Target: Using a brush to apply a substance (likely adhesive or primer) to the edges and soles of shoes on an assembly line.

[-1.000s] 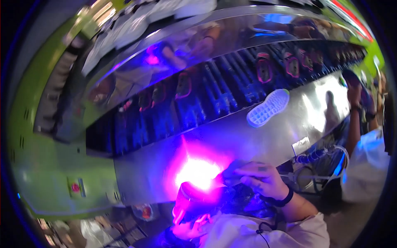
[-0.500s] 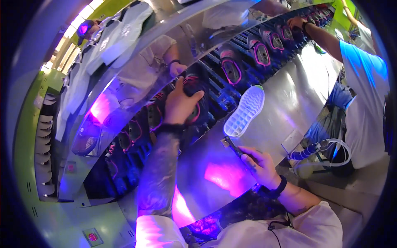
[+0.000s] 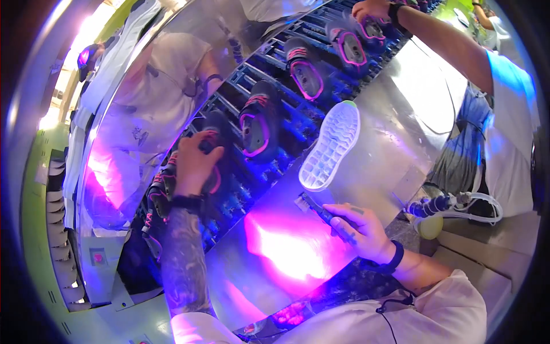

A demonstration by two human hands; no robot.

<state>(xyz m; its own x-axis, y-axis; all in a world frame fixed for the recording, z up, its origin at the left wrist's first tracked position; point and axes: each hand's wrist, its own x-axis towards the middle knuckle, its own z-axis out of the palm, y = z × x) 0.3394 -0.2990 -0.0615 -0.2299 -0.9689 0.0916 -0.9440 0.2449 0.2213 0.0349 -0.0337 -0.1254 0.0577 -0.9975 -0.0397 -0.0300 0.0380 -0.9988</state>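
Rack (image 3: 298, 123): dark shoes with pink trim in a row | left hand (image 3: 195, 163) grips shoe (image 3: 215, 143) at 10 o'clock | right hand (image 3: 361, 229) holds brush (image 3: 321, 211), axis 10–4, bristles toward 10 | sole (image 3: 331, 146) on tabletop (image 3: 395, 132), toe toward 1

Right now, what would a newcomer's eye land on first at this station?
Probably the violet glare on the shiny metal counter, just left of the right hand, which holds a small brush. Next, the white shoe sole lying tread-up on that counter, above the brush. Then the left hand in a grip on a dark, pink-trimmed shoe in the row on the blue conveyor.
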